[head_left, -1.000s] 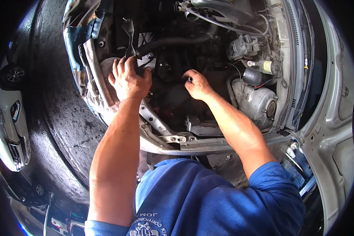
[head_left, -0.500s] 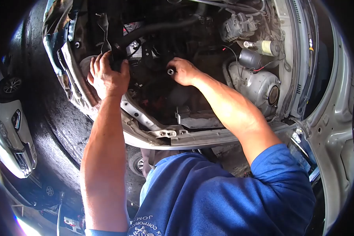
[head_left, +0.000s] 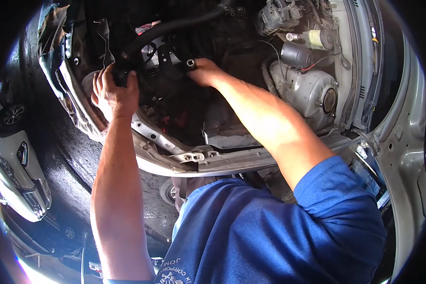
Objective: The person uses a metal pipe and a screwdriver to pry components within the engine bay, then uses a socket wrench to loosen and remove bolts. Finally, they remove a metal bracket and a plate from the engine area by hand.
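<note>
My left hand (head_left: 114, 93) rests at the front of the open engine bay, beside a thin metal bracket (head_left: 106, 40). Its fingers are spread over the front body frame. Farther right, my right hand (head_left: 205, 72) is closed round a dark tool with a round metal socket end (head_left: 190, 63), held over the dark bay. Most of the tool is hidden in the fist. A black hose (head_left: 175, 31) runs above both hands. Below them lies the pale metal frame rail (head_left: 163, 140).
A strut tower (head_left: 317, 92), a black cylinder (head_left: 296, 53) and a metal assembly (head_left: 279, 16) stand at the bay's right. The fender edge (head_left: 241, 157) runs in front of my body. A white car (head_left: 21, 165) is at the left.
My right hand has moved left and up with the tool, whose socket end now points more upward. The whole view has shifted a little, and my left hand stays by the bracket.
</note>
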Demonstrator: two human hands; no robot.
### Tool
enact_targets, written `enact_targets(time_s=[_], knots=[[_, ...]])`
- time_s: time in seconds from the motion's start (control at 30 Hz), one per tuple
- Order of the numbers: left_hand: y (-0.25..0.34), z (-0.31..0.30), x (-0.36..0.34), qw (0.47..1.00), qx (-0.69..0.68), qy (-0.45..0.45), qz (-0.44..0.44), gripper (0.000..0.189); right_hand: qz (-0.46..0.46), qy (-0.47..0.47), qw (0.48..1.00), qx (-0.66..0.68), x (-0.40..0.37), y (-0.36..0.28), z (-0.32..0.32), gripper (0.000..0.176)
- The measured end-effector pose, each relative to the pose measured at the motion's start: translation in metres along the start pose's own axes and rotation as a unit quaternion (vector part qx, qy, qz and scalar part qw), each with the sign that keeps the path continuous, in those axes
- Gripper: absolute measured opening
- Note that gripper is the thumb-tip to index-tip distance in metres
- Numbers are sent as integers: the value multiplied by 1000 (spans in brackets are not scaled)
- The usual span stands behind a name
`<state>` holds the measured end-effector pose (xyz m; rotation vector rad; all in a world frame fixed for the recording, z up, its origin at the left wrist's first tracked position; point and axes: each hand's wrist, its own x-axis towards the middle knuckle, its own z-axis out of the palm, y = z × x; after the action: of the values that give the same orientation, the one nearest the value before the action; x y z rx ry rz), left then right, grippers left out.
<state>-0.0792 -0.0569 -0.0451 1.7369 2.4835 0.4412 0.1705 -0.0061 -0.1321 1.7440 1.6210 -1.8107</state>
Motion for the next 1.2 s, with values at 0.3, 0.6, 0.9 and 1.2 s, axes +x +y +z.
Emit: enact_targets(time_s=[0.3, 0.6, 0.9, 1.2], knots=[[2, -2, 0, 1000, 4, -4, 4, 58, -52, -51, 961, -267, 31, 16, 0, 32], [2, -5, 0, 1000, -1, -13, 3, 58, -73, -146, 913, -374, 14, -3, 1, 59], [-1, -1, 0, 1000, -8, 7, 10, 58, -24, -77, 950, -301, 4, -6, 6, 59], [-2, 2, 1, 1000, -10, 7, 21, 58, 123, -85, 989, -18, 65, 42, 23, 42]])
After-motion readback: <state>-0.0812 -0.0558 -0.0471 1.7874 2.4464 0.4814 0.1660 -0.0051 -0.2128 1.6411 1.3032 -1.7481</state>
